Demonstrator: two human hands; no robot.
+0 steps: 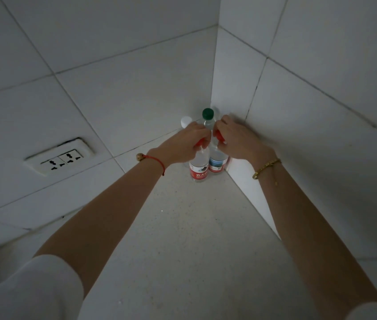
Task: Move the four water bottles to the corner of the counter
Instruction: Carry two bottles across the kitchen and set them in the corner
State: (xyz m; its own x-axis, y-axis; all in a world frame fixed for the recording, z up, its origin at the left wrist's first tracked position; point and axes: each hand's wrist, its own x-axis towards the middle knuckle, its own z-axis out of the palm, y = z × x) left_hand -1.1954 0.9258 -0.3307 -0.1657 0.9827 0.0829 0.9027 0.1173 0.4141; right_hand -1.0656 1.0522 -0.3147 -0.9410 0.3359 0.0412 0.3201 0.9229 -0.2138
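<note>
Several clear water bottles stand clustered in the tiled corner of the pale counter [182,227]. My left hand [182,144] grips the red cap of the front left bottle [197,168], which has a red label. My right hand [236,139] grips the red cap of the bottle [217,161] beside it, with a blue and red label. Behind them stands a green-capped bottle [207,114]. A white-capped bottle [185,121] shows at the back left, mostly hidden by my left hand.
White tiled walls meet at the corner right behind the bottles. A double wall socket [61,158] sits low on the left wall. The right wall [252,192] runs close along my right forearm.
</note>
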